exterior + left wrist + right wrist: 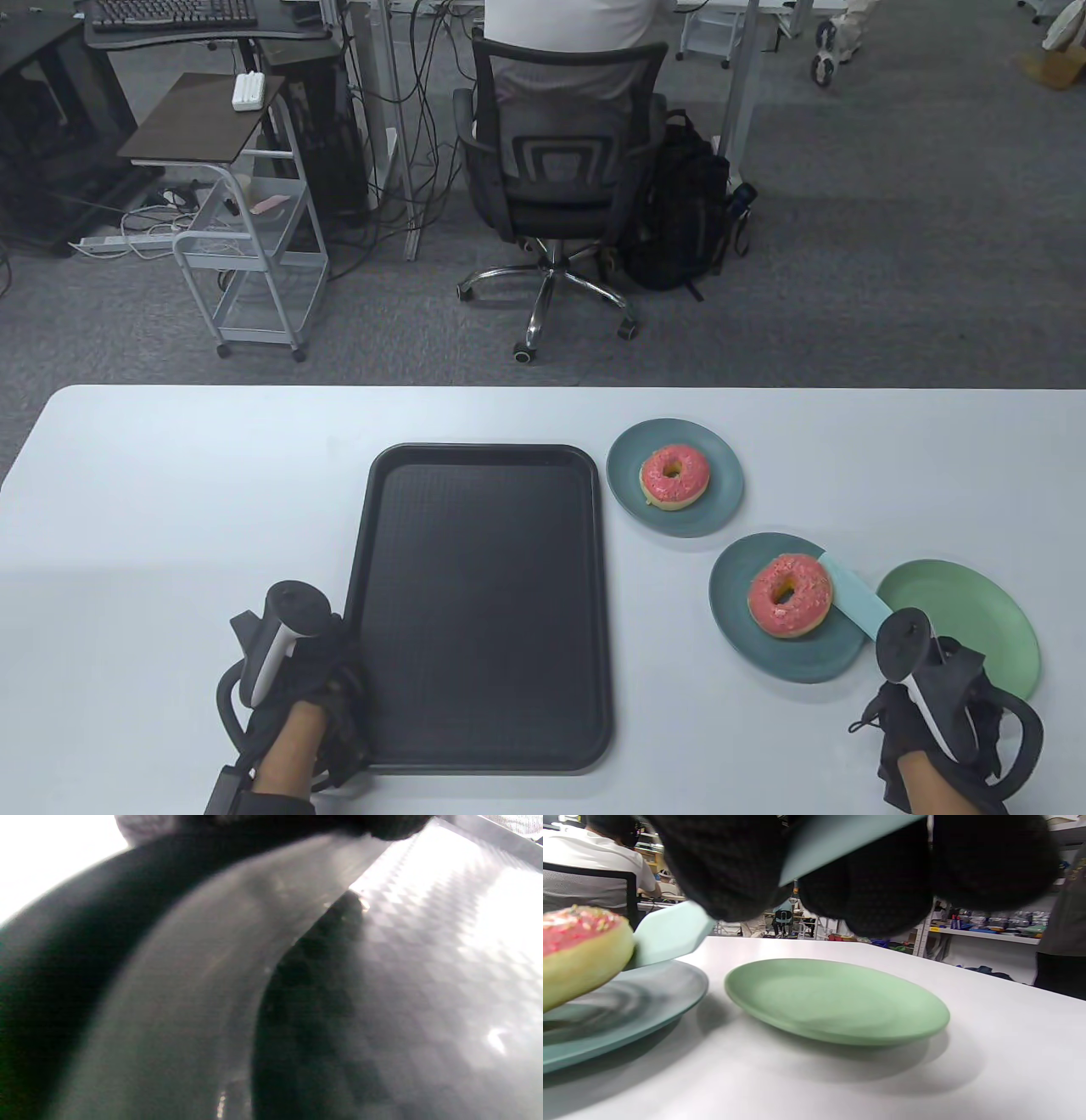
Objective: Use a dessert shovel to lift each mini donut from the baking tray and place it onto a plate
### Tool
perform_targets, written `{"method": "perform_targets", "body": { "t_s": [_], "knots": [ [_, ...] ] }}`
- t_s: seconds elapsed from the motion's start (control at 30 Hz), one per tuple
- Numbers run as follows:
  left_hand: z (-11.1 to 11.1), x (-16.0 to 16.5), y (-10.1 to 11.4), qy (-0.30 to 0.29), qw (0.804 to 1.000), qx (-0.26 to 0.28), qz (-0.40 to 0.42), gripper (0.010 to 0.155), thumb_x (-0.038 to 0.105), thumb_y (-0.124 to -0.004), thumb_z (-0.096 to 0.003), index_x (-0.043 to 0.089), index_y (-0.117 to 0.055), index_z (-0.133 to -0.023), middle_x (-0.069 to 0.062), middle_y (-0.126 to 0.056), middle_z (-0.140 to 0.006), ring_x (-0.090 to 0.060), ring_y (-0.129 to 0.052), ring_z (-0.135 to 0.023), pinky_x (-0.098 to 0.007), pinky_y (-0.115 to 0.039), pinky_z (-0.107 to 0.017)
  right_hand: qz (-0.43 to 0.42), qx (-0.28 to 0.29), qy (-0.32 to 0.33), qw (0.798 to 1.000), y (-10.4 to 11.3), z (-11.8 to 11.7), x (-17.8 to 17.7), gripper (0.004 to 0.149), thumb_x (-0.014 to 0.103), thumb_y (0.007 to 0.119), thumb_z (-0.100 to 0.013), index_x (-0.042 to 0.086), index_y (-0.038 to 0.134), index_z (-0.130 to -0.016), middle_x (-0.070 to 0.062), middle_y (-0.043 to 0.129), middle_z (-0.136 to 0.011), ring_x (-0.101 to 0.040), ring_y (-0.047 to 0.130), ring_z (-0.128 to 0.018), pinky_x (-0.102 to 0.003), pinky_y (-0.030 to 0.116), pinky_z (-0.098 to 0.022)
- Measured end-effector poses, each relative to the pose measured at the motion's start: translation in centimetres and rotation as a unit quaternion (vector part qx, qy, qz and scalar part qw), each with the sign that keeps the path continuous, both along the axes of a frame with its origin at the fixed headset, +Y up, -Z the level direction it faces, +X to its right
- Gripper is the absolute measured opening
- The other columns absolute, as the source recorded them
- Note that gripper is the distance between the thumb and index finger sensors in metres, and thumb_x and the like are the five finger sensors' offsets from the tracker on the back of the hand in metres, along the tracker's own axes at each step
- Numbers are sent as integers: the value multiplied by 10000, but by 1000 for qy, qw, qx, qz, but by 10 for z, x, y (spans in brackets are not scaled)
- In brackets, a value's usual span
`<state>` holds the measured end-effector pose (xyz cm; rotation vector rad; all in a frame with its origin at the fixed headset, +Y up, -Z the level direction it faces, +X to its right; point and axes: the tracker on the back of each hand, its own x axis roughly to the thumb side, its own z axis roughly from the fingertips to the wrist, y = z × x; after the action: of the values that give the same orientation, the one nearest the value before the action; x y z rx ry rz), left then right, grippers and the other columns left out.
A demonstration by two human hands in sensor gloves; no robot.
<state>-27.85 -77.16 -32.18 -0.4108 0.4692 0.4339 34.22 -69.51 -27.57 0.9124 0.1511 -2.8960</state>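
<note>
The black baking tray (484, 594) holds no donuts. A pink-iced donut (674, 476) lies on the far teal plate (628, 450). Another pink donut (789, 594) sits on the near teal plate (738, 628). My right hand (925, 705) grips the pale blue dessert shovel (853, 598), whose blade lies against that donut's right side. In the right wrist view the blade (670, 931) meets the donut (581, 946), and my fingers (734, 866) curl round the handle. My left hand (327, 679) holds the tray's left rim (191, 984).
An empty green plate (976, 611) lies just right of the near teal plate, under my right hand. Beyond the table's far edge are an office chair (564, 170) with a seated person and a small cart (254, 255).
</note>
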Motion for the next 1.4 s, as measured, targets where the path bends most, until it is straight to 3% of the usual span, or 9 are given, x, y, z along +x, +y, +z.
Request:
{"method": "perform_targets", "body": {
  "t_s": [0.27, 0.43, 0.6, 0.87, 1.4],
  "knots": [
    [0, 0, 0, 0, 1000, 0, -1, 572, 440, -723, -455, 312, -544, -982, 38, -745, -795, -148, -923, -500, -377, -819, -434, -13, 5, -28, 1000, -1, 3, 16, 553, 325, 897, -426, 203, 749, -945, -168, 920, -756, -333, 973, -478, -461, 925, -311],
    [0, 0, 0, 0, 1000, 0, -1, 573, 440, -723, -455, 311, -543, -983, 39, -744, -796, -148, -923, -500, -376, -820, -434, -62, 36, -63, 995, 6, 7, 32, 690, 344, 866, -446, 129, 558, -1026, -168, 855, -802, -300, 969, -461, -410, 935, -255],
    [0, 0, 0, 0, 1000, -1, -1, 571, 440, -723, -456, 312, -543, -982, 39, -743, -796, -148, -923, -501, -376, -820, -434, -109, 50, -106, 987, 5, 10, 57, 712, 331, 873, -468, 124, 499, -1037, -184, 784, -857, -302, 965, -491, -402, 941, -274],
    [0, 0, 0, 1, 1000, -2, -2, 571, 441, -723, -455, 313, -544, -983, 42, -745, -796, -147, -924, -502, -376, -821, -436, -142, 65, -143, 977, -4, -1, 84, 648, 320, 859, -473, 123, 564, -1016, -193, 812, -842, -329, 970, -530, -446, 927, -329],
    [-1, 0, 1, 2, 1000, -4, 2, 571, 441, -725, -456, 313, -544, -982, 42, -744, -794, -149, -926, -499, -376, -822, -434, -157, 36, -152, 975, -38, -37, 96, 597, 313, 838, -482, 140, 612, -1006, -182, 828, -864, -345, 970, -579, -468, 910, -373]
  ]
}}
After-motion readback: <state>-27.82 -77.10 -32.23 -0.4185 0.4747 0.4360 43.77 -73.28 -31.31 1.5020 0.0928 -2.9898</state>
